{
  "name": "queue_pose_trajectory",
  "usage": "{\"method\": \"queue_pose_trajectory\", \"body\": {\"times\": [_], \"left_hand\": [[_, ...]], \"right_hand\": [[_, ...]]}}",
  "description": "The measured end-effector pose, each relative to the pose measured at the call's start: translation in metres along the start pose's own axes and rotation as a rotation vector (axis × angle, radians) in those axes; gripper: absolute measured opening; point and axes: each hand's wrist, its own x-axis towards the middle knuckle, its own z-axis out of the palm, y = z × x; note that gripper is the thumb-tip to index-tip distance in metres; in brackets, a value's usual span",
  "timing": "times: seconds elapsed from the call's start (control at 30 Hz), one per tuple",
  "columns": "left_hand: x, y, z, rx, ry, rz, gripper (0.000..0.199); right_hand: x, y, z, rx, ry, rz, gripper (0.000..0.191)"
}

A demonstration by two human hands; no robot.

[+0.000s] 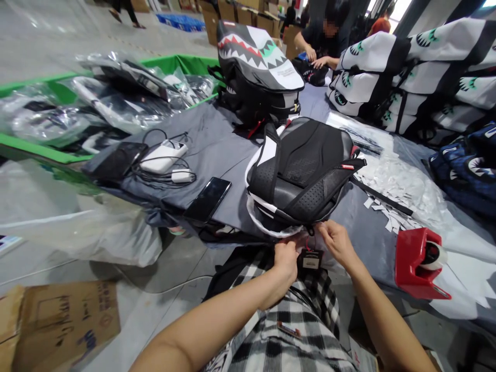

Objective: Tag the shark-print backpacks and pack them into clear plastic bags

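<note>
A black and white backpack (pixel 310 160) lies on the grey-covered table, its padded back and straps facing up. Clear plastic (pixel 267 225) shows around its near end. At the table's front edge my left hand (pixel 287 261) is closed on the plastic below the backpack. To its right, my right hand (pixel 335 238) pinches the plastic beside the backpack's near end. Between my hands a dark hang tag (pixel 311 259) dangles from a red cord.
A phone (pixel 209 199), a white charger (pixel 165 156) and cables lie left. Another backpack (pixel 259 67) stands behind. At right are a red tape dispenser (pixel 418 263) and stacked bags (pixel 442 77). A person (pixel 329 39) works across the table. A green-edged bin (pixel 46 150) holds wrapped bags.
</note>
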Motion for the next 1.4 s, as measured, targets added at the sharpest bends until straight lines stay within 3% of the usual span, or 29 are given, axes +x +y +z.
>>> {"method": "queue_pose_trajectory", "body": {"times": [0.13,0.3,0.53,0.9,1.17,1.3,1.4], "left_hand": [[0.016,-0.003,0.015,-0.057,0.037,-0.063,0.012],[0.02,-0.001,0.03,-0.147,-0.014,-0.077,0.011],[-0.001,0.009,0.014,-0.172,-0.046,-0.064,0.017],[-0.009,0.013,0.01,-0.172,-0.144,-0.076,0.028],[0.0,0.005,0.019,-0.136,-0.001,0.035,0.03],[0.002,0.005,0.024,-0.159,0.026,0.058,0.029],[-0.002,0.009,0.024,-0.15,0.029,0.064,0.031]], "right_hand": [[-0.005,-0.005,-0.004,-0.205,0.2,-0.179,0.035],[-0.011,-0.028,-0.006,-0.498,0.261,-0.324,0.031],[-0.017,-0.04,0.024,-0.699,0.295,-0.476,0.033],[-0.04,-0.03,0.04,-0.594,0.311,-0.444,0.011],[-0.041,-0.031,0.036,-0.43,0.398,-0.448,0.01],[-0.033,-0.022,0.042,-0.449,0.539,-0.278,0.013],[-0.025,-0.013,0.052,-0.518,0.563,-0.181,0.009]]}}
